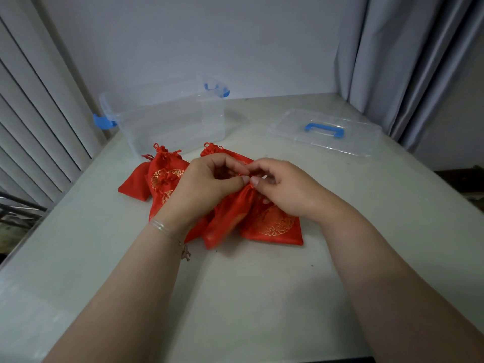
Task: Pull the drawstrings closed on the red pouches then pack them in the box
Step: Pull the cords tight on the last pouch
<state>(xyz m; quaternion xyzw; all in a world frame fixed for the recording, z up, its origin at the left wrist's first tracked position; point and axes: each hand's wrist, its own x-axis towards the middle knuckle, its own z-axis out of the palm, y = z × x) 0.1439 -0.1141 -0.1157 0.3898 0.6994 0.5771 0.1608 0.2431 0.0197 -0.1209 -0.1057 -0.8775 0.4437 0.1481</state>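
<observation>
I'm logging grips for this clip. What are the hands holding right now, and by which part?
Both the left hand and the right hand pinch one red pouch at its gathered neck, where the drawstring runs.

No readable text, label, brand or number appears anywhere; the red pouches [272,224] carry only gold ornamental roundels (too blurred to read as characters).

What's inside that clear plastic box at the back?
Nothing shows through the clear box; no red pouch is packed yet. Its lid lies apart on the table.
</observation>
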